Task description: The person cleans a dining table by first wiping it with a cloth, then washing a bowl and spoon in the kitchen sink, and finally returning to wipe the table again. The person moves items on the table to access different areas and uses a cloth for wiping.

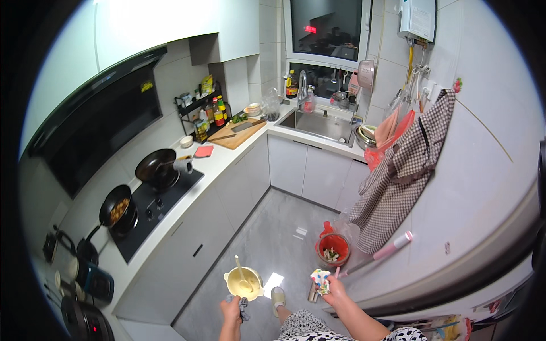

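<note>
My left hand (230, 310) is closed around a crumpled grey cloth (244, 307) at the near rim of a cream-coloured pot (230, 284). Whether a pot handle lies under the cloth is hidden. A pale ladle (238, 266) leans inside the pot, its bowl in a little yellowish food. In my right hand (336, 293) is a white cloth with coloured dots (320, 278), held to the right of the pot. Below the hands show my slippered foot (278, 297) and the grey floor (251, 230).
A wok (155, 164) and a frying pan with food (119, 209) sit on the black hob (160, 213). A knife (247, 125) lies on the cutting board (232, 138). Beyond are the sink (315, 123), a red-lined bin (335, 243) and a hanging checked apron (396, 179).
</note>
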{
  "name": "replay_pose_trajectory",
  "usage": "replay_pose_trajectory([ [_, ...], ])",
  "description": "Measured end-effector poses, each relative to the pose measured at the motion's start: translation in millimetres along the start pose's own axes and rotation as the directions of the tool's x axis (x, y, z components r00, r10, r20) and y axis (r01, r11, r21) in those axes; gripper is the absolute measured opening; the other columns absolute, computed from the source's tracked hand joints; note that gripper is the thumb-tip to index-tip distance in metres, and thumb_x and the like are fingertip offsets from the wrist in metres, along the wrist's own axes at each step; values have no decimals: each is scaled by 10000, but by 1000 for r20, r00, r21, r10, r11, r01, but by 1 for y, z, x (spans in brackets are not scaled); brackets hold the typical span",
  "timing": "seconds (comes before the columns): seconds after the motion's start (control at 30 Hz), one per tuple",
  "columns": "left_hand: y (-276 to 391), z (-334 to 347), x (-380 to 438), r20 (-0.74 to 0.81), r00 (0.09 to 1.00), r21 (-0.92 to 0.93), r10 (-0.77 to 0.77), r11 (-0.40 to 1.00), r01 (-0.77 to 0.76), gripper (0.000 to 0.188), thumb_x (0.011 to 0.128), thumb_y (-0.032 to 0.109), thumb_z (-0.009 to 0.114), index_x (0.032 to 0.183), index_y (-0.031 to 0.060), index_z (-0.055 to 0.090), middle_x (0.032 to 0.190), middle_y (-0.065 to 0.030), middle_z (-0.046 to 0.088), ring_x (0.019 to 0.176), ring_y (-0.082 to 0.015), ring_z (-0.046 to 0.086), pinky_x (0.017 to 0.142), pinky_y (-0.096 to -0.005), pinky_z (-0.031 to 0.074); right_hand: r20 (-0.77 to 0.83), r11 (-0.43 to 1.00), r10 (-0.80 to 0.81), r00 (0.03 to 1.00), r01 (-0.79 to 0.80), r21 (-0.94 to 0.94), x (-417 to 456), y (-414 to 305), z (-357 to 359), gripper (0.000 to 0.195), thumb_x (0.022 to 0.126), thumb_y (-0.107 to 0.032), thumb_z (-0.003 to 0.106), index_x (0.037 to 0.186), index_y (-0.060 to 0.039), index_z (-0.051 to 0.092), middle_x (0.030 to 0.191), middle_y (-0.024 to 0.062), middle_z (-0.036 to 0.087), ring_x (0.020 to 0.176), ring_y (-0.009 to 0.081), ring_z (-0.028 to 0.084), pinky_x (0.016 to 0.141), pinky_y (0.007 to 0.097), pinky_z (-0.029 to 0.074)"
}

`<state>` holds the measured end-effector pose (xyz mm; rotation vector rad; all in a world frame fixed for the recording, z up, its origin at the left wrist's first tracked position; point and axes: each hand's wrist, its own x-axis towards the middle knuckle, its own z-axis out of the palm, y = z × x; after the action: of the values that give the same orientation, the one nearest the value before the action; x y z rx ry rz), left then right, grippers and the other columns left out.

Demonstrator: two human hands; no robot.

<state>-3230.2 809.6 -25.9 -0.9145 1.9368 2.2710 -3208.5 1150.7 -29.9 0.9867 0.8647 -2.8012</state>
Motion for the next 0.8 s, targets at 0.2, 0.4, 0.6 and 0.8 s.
replay_pose_trajectory([
  [0.2, 62, 103, 144, 109, 992, -75, 66, 996, -58, 134, 722, 47, 666, 785, -61, 618, 714, -77, 624, 571, -146, 578, 509, -314, 439, -34, 976, -98, 995, 103, 193, 131, -54, 78, 271, 941, -111, 375, 1114, 19, 539, 1018, 171, 632, 836, 276, 631, 603, 400, 513],
  [0.4, 155, 201, 255, 164, 983, 104, 81, 990, -98, 133, 744, 55, 639, 824, -49, 622, 732, -78, 629, 604, -168, 610, 538, -306, 471, -32, 969, -123, 992, 127, 211, 223, -112, 189, 239, 935, -92, 409, 1097, 24, 541, 1001, 174, 630, 821, 280, 629, 610, 409, 516],
  [0.6, 217, 340, 361, 269, 963, 62, 19, 997, -37, 129, 742, 38, 639, 824, -61, 629, 743, -86, 638, 600, -166, 613, 546, -300, 480, -28, 937, -193, 981, 193, 291, 320, -192, 224, 282, 931, -116, 381, 1127, 20, 532, 1081, 163, 615, 912, 289, 612, 658, 402, 518],
  [0.8, 252, 504, 487, 404, 914, 54, 41, 996, -68, 120, 747, 51, 659, 805, -49, 628, 729, -81, 636, 585, -158, 607, 526, -303, 471, -166, 846, -291, 942, 335, 414, 439, -275, 214, 288, 908, -131, 397, 1136, -20, 532, 1029, 145, 611, 846, 257, 581, 614, 361, 486],
])
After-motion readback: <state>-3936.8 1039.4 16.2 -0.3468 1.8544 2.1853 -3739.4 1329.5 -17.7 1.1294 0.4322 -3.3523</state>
